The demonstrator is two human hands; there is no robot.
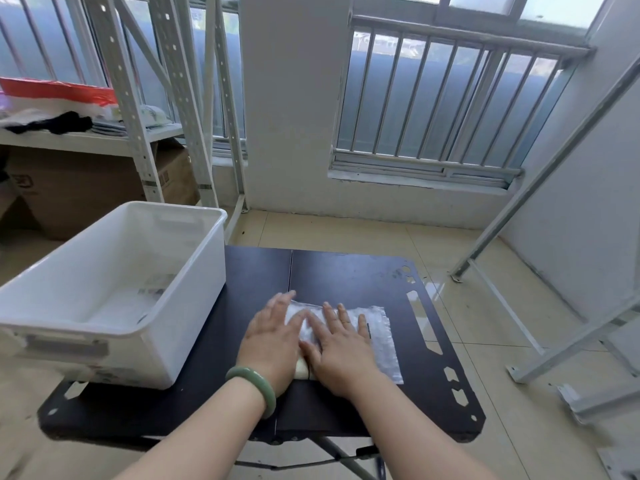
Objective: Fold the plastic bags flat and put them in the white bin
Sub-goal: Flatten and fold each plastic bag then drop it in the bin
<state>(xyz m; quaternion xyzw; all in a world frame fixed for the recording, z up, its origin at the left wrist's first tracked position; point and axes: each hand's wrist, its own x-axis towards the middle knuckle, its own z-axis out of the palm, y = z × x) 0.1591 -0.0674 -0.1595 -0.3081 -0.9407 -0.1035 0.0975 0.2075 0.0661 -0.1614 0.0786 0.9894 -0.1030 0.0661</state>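
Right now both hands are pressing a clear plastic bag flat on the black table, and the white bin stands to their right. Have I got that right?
Not quite. The head view shows the white bin to the left of the hands, not the right. The rest holds: the left hand and the right hand press the clear plastic bag flat on the black table.
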